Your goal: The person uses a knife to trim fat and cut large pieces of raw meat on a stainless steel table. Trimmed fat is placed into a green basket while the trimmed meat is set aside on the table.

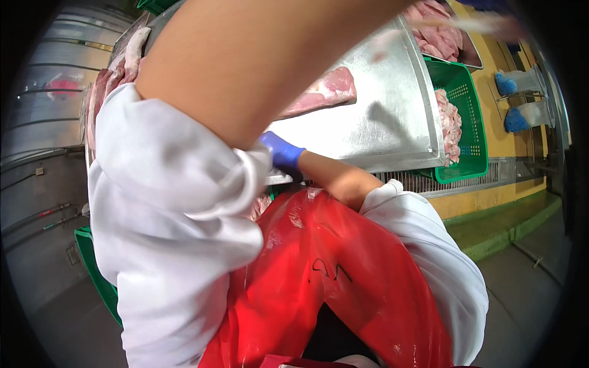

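My left forearm crosses the upper view toward the top right, where my left hand [485, 6], in a dark blue glove, is blurred and mostly cut off beside a smeared pale piece [466, 23] over a tray of pink meat [432, 34]. My right hand [277, 149], in a blue glove, rests low at the near edge of the steel worktop [399, 141]; its fingers are hidden behind my left arm. A slab of pale pink meat [328, 89] lies on the worktop, partly covered by that arm.
Long meat pieces [129, 58] lie at the left. A green basket [469, 135] of pale trimmings [449, 122] stands right of the worktop, with a metal rack holding blue-and-white items [516, 122] beyond. A green crate [98, 276] is low at left, a drain grate [503, 168] at right.
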Demonstrator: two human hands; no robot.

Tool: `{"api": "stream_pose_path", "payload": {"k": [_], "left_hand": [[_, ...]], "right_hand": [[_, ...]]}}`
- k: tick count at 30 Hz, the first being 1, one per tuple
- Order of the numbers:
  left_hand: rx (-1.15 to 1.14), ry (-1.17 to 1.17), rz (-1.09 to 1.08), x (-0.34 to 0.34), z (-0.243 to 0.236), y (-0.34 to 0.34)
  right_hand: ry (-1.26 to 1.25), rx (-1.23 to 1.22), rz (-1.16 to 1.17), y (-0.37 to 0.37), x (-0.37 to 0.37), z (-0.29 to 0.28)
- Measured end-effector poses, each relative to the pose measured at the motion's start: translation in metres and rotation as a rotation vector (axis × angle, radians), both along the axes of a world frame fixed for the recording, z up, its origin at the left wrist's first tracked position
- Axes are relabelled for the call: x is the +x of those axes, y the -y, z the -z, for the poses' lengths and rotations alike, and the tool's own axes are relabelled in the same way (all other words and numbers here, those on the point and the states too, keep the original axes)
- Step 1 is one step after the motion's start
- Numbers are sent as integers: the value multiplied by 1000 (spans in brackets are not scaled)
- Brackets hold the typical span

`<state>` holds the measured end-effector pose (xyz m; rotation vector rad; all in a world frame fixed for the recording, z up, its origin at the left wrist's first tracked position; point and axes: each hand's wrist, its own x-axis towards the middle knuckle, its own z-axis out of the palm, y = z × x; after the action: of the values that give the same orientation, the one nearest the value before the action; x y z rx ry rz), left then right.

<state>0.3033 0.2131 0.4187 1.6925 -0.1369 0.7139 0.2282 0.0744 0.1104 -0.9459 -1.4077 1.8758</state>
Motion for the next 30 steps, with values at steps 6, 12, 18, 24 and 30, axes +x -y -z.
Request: {"api": "stream_pose_path", "payload": {"k": [6, 12, 18, 24, 30], "left_hand": [[513, -378, -357, -28, 101, -79], [568, -1436, -751, -252, 418, -44], [537, -1273, -1101, -229, 412, 65], [506, -1210, -1067, -208, 406, 87], [452, -1055, -1168, -202, 406, 114]], "right_hand": [[350, 42, 566, -42, 132, 74], [953, 516, 584, -49, 171, 113], [991, 153, 292, 49, 170, 59], [860, 79, 446, -48, 161, 50], [472, -244, 429, 20, 143, 19]]}}
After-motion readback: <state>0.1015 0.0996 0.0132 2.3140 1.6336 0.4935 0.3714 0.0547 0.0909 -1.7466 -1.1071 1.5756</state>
